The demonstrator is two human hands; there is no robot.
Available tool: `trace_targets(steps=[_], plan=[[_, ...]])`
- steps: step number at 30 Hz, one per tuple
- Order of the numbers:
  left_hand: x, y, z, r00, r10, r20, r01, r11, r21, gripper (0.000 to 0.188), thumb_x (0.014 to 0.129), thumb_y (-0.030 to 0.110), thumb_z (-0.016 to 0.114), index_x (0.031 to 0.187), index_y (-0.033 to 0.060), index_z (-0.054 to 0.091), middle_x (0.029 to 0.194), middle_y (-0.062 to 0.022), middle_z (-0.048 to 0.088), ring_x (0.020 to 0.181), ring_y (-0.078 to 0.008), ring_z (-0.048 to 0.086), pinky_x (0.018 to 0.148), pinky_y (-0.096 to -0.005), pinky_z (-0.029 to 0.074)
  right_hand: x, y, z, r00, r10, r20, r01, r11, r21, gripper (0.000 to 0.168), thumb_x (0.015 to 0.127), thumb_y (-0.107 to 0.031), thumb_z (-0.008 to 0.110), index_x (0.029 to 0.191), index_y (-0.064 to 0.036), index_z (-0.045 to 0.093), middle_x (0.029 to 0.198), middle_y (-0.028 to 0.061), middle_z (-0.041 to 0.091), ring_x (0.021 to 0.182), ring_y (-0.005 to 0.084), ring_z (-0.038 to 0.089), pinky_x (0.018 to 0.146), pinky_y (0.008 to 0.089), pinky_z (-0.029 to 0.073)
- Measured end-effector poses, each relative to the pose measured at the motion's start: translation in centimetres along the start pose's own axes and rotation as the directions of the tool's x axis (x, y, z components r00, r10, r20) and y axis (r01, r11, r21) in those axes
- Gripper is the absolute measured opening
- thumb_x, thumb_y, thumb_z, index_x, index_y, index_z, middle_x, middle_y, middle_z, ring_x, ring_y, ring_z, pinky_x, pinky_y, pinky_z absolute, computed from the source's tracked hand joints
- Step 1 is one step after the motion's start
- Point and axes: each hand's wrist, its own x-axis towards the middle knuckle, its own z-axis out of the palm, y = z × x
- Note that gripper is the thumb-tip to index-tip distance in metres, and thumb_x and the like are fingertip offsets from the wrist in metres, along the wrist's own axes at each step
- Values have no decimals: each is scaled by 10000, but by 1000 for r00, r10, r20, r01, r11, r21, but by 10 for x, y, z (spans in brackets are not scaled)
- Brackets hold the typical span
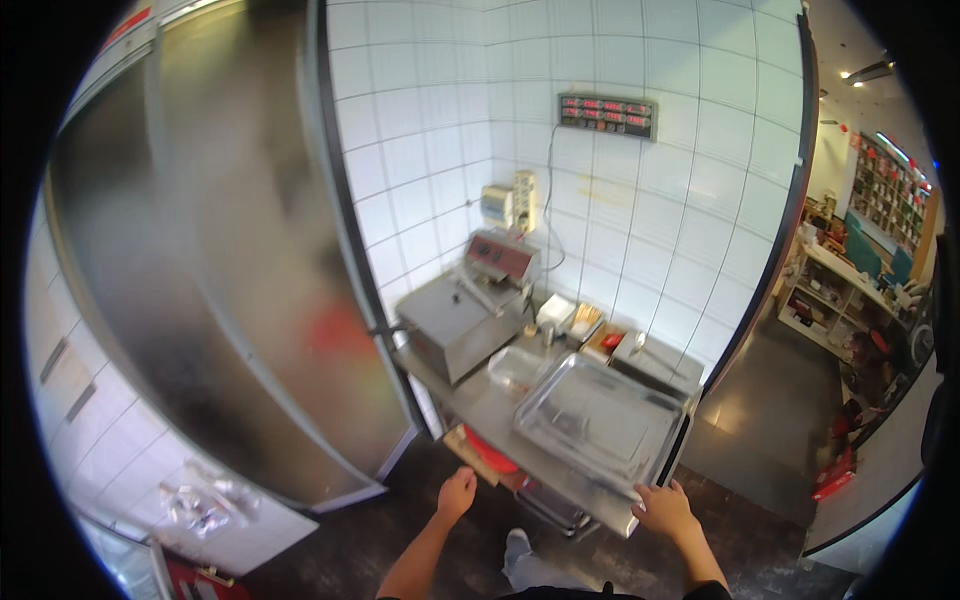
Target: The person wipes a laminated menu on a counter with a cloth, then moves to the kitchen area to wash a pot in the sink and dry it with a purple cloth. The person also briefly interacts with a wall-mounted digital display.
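Observation:
My left hand [457, 493] is curled in the air in front of the steel table's edge, near a cardboard box [471, 453] on the level below. I see nothing in it, though its palm is hidden. At the right front corner of the steel table [551, 463], my right hand [664, 510] has its fingers at the corner of a shallow metal tray [607, 420]. Whether the fingers grip the tray or only rest on it, I cannot tell. Left of the tray lies a clear plastic container [517, 367]. A stainless steel appliance with a lid [461, 319] stands at the table's left end.
Small containers [585, 321] and a metal box [660, 364] line the tiled wall. Above them hangs a digital timer panel [607, 116]. A frosted sliding door [225, 262] is on the left. More trays [551, 506] sit under the table. Shelving [847, 292] stands beyond the opening at right.

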Motion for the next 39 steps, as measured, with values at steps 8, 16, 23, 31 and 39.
trace_targets(steps=[8,16,23,31,39], plan=[[397,175,14,772,636,-5,-636,772,9,498,790,147,618,1231,10,433,1044,-119,576,974,-326,532,816,-420,452,132,-19,-40,983,178,-39,-177,984,31,461,842,-384,566,1210,-108,534,958,157,654,943,332,615,974,525,364],[680,347,-28,470,878,-97,-840,478,256,769,748,86,585,1403,-57,208,1049,-90,542,969,-314,469,862,-415,431,197,-71,-26,866,472,-166,-443,877,184,476,806,-389,594,1206,-141,525,979,115,656,908,314,630,970,530,365],[785,430,-5,418,880,-226,-867,461,192,338,739,147,581,1034,21,474,1461,-131,328,1071,-351,471,807,-446,493,199,-136,-10,543,835,91,-828,514,226,497,814,-393,571,1219,-108,526,944,149,662,923,326,626,954,523,378],[830,441,9,639,763,-95,-759,646,81,599,798,304,584,1316,61,408,1236,-30,520,1075,-307,460,858,-467,442,188,-197,7,373,927,38,-880,341,331,513,808,-418,567,1205,-94,547,920,163,667,869,338,633,917,508,405],[676,433,19,250,875,-415,-965,262,-30,306,792,117,589,1087,69,524,999,-56,603,929,-295,524,778,-428,430,128,-222,11,220,974,52,-910,185,371,509,809,-393,571,1216,-89,541,968,171,652,927,343,615,936,485,403]])
